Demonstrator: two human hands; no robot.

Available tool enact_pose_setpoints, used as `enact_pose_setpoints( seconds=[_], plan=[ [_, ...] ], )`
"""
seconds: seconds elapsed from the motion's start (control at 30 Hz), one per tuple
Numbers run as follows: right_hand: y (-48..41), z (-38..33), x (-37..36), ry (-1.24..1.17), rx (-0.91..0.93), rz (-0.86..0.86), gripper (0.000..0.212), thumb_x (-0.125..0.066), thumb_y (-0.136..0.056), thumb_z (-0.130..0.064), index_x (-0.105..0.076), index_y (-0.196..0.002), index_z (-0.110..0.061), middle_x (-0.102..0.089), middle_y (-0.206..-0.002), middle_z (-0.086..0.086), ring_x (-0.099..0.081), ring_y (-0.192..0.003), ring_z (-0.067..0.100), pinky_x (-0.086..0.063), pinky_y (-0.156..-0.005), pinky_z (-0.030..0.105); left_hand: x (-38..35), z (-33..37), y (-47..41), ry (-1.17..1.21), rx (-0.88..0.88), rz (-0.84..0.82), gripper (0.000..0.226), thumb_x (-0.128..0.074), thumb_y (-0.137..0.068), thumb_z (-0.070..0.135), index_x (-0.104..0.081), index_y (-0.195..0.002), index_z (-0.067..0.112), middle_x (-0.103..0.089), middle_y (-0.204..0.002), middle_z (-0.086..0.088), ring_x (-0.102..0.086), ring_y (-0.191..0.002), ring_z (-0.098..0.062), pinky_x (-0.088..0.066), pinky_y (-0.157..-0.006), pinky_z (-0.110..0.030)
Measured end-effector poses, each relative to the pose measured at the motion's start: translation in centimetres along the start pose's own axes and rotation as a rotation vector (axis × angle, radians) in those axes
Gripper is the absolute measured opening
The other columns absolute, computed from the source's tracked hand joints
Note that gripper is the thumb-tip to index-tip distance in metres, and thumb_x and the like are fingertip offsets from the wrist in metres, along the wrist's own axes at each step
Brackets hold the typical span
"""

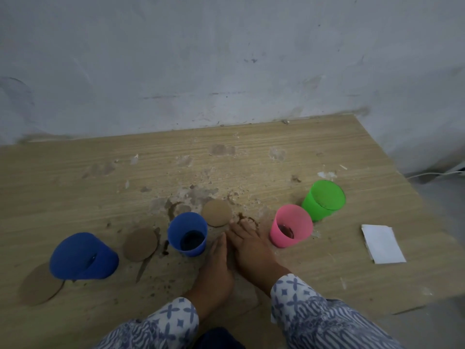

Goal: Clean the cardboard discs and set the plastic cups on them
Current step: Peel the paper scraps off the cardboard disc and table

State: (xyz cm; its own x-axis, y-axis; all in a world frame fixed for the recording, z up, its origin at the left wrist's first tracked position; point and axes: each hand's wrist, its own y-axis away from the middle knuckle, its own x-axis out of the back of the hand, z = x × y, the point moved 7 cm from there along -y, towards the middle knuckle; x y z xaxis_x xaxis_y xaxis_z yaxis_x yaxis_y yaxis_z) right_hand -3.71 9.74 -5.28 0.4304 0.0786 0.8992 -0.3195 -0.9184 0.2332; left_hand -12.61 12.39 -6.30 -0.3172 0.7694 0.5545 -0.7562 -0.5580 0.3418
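Both hands lie flat and empty on the stained wooden tabletop (pixel 251 147), the left hand (pixel 216 268) and the right hand (pixel 247 244) side by side with fingers extended, the right fingertips (pixel 239 224) just short of the middle cardboard disc (pixel 217 212). Taking the upright blue cup (pixel 187 234) as the landmark, that disc lies just behind it to the right, a second disc (pixel 140 244) lies just to its left, and a third disc (pixel 40 283) lies far left, partly under the tipped blue cup (pixel 81 256). The pink cup (pixel 291 229) stands to the right beyond the hands, the green cup (pixel 323 199) behind that, and a folded white paper (pixel 382 243) farther right. The step in hand looks like wiping the middle disc; the paper seems the likely wiper and should be fetched first. Dark spills and crumbs ring the landmark cup, which seems to hold dark liquid, so the disc is best lifted clear before wiping, without nudging that cup.
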Motion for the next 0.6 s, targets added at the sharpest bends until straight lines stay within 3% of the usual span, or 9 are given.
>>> enact_pose_setpoints(
  seconds=[0.2, 0.27, 0.43, 0.6],
  plan=[
    [3.4, 0.3, -0.5, -0.101, 0.009, 0.113, 0.070, -0.009, -0.082, -0.044, -0.033, -0.142, -0.017, -0.030, -0.151, 0.003, -0.020, -0.142, 0.023, -0.017, -0.112, 0.035, -0.2, 1.2, 0.8, -0.048, -0.010, -0.008, 0.061, -0.035, -0.100, 0.016, -0.001, -0.152, 0.019, -0.002, -0.160, 0.002, -0.004, -0.146, -0.012, -0.008, -0.118, -0.026],
    [4.8, 1.0, -0.9, -0.119, -0.027, 0.136, 0.065, -0.013, -0.084, -0.041, -0.035, -0.141, -0.018, -0.033, -0.150, 0.002, -0.023, -0.140, 0.020, -0.016, -0.112, 0.032, -0.7, 2.1, 1.2, -0.065, -0.046, -0.029, 0.061, -0.035, -0.100, 0.014, -0.002, -0.152, 0.018, -0.001, -0.160, 0.002, -0.003, -0.146, -0.012, -0.005, -0.115, -0.022],
    [7.9, 3.0, -0.4, -0.145, -0.063, 0.257, 0.044, -0.043, -0.081, -0.022, -0.061, -0.120, -0.011, -0.063, -0.123, 0.008, -0.059, -0.113, 0.024, -0.042, -0.099, 0.041, -2.8, 4.2, 1.9, -0.100, -0.157, -0.077, 0.062, -0.035, -0.097, 0.007, -0.006, -0.151, 0.015, -0.003, -0.159, 0.001, -0.005, -0.146, -0.011, -0.001, -0.110, -0.014],
    [10.9, 5.7, 0.6, -0.190, -0.114, 0.328, 0.041, -0.046, -0.081, -0.017, -0.064, -0.117, -0.010, -0.065, -0.117, 0.009, -0.060, -0.108, 0.022, -0.047, -0.097, 0.036, -6.2, 6.7, 2.5, -0.143, -0.249, -0.164, 0.063, -0.035, -0.095, 0.004, -0.007, -0.151, 0.013, -0.003, -0.159, 0.000, -0.005, -0.146, -0.010, 0.001, -0.109, -0.011]
  ],
)
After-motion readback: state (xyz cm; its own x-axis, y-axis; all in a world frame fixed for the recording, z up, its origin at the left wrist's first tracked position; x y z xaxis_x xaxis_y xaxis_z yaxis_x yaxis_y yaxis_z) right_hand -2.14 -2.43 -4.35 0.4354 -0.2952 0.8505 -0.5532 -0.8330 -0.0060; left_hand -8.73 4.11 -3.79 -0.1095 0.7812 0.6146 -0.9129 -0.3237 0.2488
